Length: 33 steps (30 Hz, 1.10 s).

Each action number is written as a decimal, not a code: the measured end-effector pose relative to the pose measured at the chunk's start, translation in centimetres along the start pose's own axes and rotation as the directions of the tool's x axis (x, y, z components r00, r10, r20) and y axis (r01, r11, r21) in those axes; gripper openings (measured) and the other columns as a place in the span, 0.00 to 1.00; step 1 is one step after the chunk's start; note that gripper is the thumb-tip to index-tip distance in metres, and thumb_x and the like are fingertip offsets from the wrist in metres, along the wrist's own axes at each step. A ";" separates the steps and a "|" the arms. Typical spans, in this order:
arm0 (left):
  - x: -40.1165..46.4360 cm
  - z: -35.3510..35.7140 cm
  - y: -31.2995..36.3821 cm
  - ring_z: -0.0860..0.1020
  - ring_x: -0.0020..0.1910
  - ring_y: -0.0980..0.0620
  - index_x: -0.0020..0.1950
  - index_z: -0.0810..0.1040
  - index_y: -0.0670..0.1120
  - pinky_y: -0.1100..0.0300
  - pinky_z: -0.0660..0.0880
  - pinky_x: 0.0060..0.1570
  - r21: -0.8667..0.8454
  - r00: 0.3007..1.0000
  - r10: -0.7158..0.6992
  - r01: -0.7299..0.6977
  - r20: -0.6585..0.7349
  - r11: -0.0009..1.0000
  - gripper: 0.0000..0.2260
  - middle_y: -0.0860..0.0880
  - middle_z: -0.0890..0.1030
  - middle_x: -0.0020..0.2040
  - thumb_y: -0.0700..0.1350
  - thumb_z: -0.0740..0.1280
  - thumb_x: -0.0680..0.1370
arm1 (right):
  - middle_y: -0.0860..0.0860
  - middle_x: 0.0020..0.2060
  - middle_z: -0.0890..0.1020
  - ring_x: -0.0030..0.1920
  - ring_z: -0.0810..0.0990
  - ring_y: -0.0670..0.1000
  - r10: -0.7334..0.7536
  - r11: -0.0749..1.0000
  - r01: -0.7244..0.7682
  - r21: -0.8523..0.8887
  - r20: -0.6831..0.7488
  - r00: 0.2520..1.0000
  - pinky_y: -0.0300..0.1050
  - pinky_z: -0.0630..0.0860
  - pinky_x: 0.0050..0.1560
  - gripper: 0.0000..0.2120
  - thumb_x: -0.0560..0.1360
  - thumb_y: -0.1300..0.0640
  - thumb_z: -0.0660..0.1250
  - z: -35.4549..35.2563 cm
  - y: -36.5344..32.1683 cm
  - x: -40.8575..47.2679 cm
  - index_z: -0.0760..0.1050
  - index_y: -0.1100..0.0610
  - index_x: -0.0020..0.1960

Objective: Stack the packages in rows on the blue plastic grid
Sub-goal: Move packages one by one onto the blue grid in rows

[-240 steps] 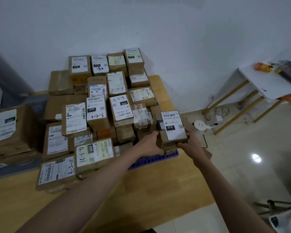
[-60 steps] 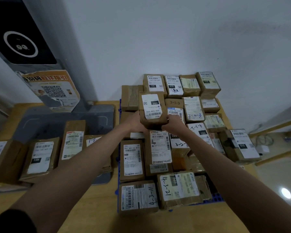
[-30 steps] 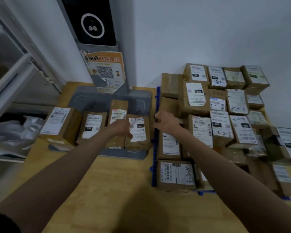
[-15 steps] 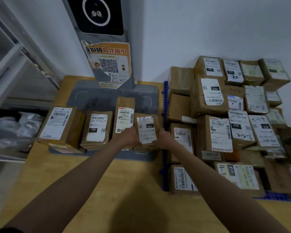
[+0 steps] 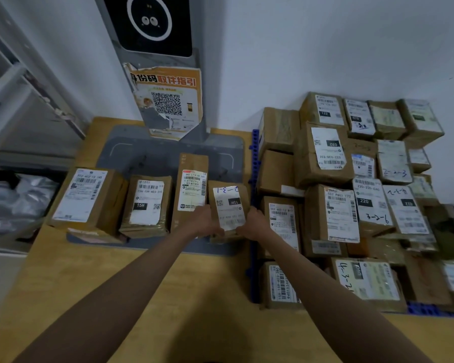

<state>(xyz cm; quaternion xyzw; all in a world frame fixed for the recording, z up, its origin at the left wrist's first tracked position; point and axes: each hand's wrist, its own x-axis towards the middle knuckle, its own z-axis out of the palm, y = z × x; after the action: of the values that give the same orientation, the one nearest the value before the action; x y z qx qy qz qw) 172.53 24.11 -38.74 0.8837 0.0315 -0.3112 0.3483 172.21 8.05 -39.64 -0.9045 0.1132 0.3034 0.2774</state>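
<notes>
A small brown package (image 5: 228, 203) with a white label marked 15H stands at the right end of a row of boxes on a grey scanner base. My left hand (image 5: 207, 222) grips its left side and my right hand (image 5: 253, 222) grips its right side. To the right, many labelled brown packages (image 5: 341, 210) sit stacked in rows on the blue plastic grid (image 5: 254, 163), of which only the left and front edges show.
Three more packages (image 5: 147, 203) stand on the grey scanner base (image 5: 168, 150) left of the held one. A grey kiosk post with a QR poster (image 5: 168, 100) rises behind. A metal shelf (image 5: 16, 106) with silver bags is at far left. All rests on a wooden surface (image 5: 89, 284).
Both hands went from the pile on the grid leftward to the row on the scanner base and closed on the small 15H package. My view shifted left with them.
</notes>
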 end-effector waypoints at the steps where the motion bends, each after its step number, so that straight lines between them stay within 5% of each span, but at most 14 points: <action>1: 0.0 0.0 -0.1 0.76 0.60 0.44 0.66 0.72 0.42 0.52 0.78 0.56 -0.001 1.000 0.001 -0.001 -0.011 1.000 0.30 0.42 0.77 0.63 0.41 0.78 0.67 | 0.59 0.69 0.68 0.67 0.72 0.59 -0.006 1.000 0.006 0.010 -0.006 1.000 0.52 0.73 0.65 0.37 0.72 0.54 0.74 0.0 0.0 -0.1 0.60 0.62 0.73; 6: 0.2 -0.2 -0.4 0.68 0.68 0.41 0.71 0.66 0.44 0.47 0.71 0.65 -0.023 0.999 -0.004 0.003 -0.053 1.000 0.36 0.42 0.71 0.67 0.41 0.78 0.66 | 0.60 0.67 0.70 0.65 0.73 0.58 -0.052 0.997 0.054 0.050 -0.038 0.998 0.53 0.74 0.65 0.35 0.72 0.55 0.74 -0.5 -0.1 -0.4 0.63 0.63 0.72; 17: -1.0 -1.7 0.4 0.71 0.67 0.43 0.72 0.65 0.47 0.47 0.74 0.63 -0.068 0.991 0.069 -0.077 -0.111 0.995 0.38 0.44 0.72 0.69 0.44 0.79 0.66 | 0.59 0.67 0.73 0.66 0.74 0.56 -0.144 0.985 0.150 0.083 -0.068 0.987 0.52 0.73 0.66 0.35 0.69 0.47 0.77 -2.6 -0.9 -2.5 0.69 0.61 0.69; 21: -2.9 -2.7 0.4 0.74 0.64 0.45 0.72 0.65 0.48 0.47 0.76 0.59 -0.100 0.988 0.103 -0.115 -0.114 0.988 0.42 0.47 0.75 0.66 0.41 0.81 0.63 | 0.59 0.69 0.68 0.68 0.69 0.59 -0.159 0.981 0.170 0.094 -0.118 0.980 0.54 0.70 0.68 0.43 0.67 0.47 0.78 -3.6 -1.3 -4.6 0.61 0.60 0.73; 25: -5.0 -3.0 0.1 0.75 0.60 0.48 0.71 0.66 0.47 0.55 0.77 0.52 -0.113 0.977 0.145 -0.163 -0.156 0.980 0.44 0.49 0.75 0.62 0.38 0.82 0.59 | 0.57 0.67 0.72 0.66 0.72 0.57 -0.239 0.958 0.255 0.127 -0.128 0.962 0.56 0.73 0.65 0.46 0.65 0.47 0.80 -3.9 -1.8 -7.3 0.58 0.59 0.74; 33: -9.5 -2.3 1.1 0.75 0.60 0.45 0.74 0.62 0.46 0.50 0.76 0.57 0.000 0.963 0.188 -0.192 -0.192 0.981 0.48 0.44 0.72 0.65 0.42 0.83 0.60 | 0.58 0.68 0.72 0.66 0.73 0.58 -0.332 0.914 0.371 0.165 -0.223 0.916 0.56 0.73 0.64 0.43 0.67 0.51 0.79 -4.0 -0.5 -14.2 0.60 0.61 0.73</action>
<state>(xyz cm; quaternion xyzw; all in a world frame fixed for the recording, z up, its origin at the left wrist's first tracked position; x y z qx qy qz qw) 166.41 26.27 -31.29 0.9052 -0.0173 -0.1897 0.3799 163.14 6.67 -28.08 -0.9016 0.0045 0.1471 0.4068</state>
